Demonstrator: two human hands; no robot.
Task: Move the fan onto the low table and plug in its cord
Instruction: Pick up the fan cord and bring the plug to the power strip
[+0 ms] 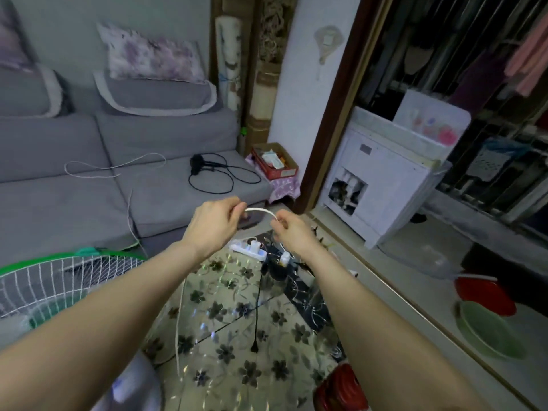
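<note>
Living room, seen from my head down over both forearms; items listed nearest first:
low table (225,366), glass top with flower pattern, directly below my arms, a black plug (254,348) hanging on its lead over it;
fan (59,280), white wire grille with green rim, at my lower left beside the table's edge; whether it stands on the table I cannot tell;
white cord (178,327), thin, running up past the fan's grille over the table;
power strip (247,247), white, on the far end of the table, adapters already seated in it;
my left hand (215,223) and my right hand (289,229), raised above the strip, near each other, each pinching one end of a short arched stretch of white cable (261,211) between curled fingers and thumb;
grey sofa (103,173) beyond, bearing a black hair dryer (196,163) with looped lead;
cardboard box (274,160) on a small stand at the sofa's end
</note>
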